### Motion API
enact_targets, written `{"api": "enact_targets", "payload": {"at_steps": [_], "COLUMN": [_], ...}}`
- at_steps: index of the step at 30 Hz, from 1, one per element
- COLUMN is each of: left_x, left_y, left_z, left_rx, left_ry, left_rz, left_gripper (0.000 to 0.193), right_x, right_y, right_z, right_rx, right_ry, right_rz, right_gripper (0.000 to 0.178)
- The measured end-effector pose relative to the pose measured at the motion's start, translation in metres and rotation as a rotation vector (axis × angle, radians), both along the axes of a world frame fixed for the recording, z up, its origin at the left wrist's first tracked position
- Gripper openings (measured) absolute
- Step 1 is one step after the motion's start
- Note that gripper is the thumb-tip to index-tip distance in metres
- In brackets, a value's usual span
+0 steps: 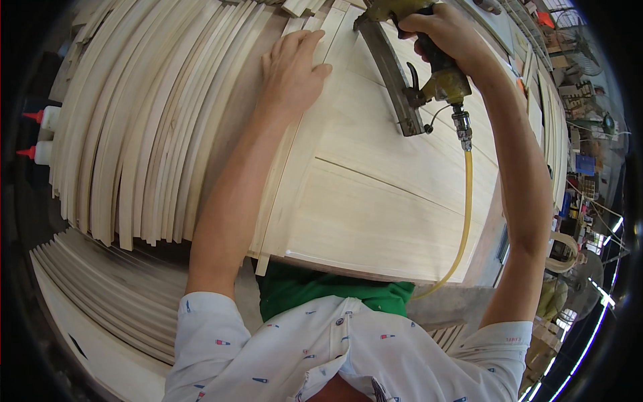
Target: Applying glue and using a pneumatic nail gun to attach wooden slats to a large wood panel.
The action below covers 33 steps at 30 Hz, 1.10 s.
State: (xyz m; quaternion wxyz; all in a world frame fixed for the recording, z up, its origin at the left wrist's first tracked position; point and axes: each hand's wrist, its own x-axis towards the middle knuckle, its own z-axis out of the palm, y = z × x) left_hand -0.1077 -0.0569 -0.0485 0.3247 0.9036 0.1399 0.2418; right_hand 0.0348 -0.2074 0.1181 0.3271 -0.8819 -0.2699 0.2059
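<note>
head view | worn on the person's head | faces steeply down, close over wooden panel (375,201) | fisheye-bent edges

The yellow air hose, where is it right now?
In the head view, the yellow air hose hangs from the nail gun in the right hand, curving down across the wooden panel.

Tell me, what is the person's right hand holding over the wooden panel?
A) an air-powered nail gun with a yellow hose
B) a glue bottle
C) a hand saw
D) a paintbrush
A: the right hand is wrapped around the handle of a nail gun, whose yellow hose trails down over the pale wooden panel, while the left hand lies flat on the wood.
</note>
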Motion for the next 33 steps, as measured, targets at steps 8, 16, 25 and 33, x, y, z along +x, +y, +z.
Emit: {"api": "enact_targets", "payload": {"at_steps": [8, 16, 25, 33], "left_x": [-0.003, 0.001, 0.005, 0.003], "left_y": [-0.001, 0.01, 0.005, 0.009], "left_z": [-0.003, -0.009, -0.002, -0.008], "left_rx": [0.028, -0.031, -0.079, -0.041], "left_ry": [0.022, -0.057, -0.162, -0.26], "left_rz": [0.033, 0.023, 0.07, 0.081], "left_gripper": [0.056, 0.057, 0.03, 0.031], "right_x": [-0.031, -0.058, -0.084, -0.125], "right_y": [-0.023, -0.037, -0.05, -0.052], "right_z": [-0.002, -0.003, -0.006, -0.005], "right_rx": [-0.144, -0.143, -0.128, -0.117], "right_ry": [-0.155, -0.127, -0.084, 0.065], "right_rz": [0.042, 0.091, 0.16, 0.146], "right_gripper": [0.03, 0.03, 0.028, 0.027]}}
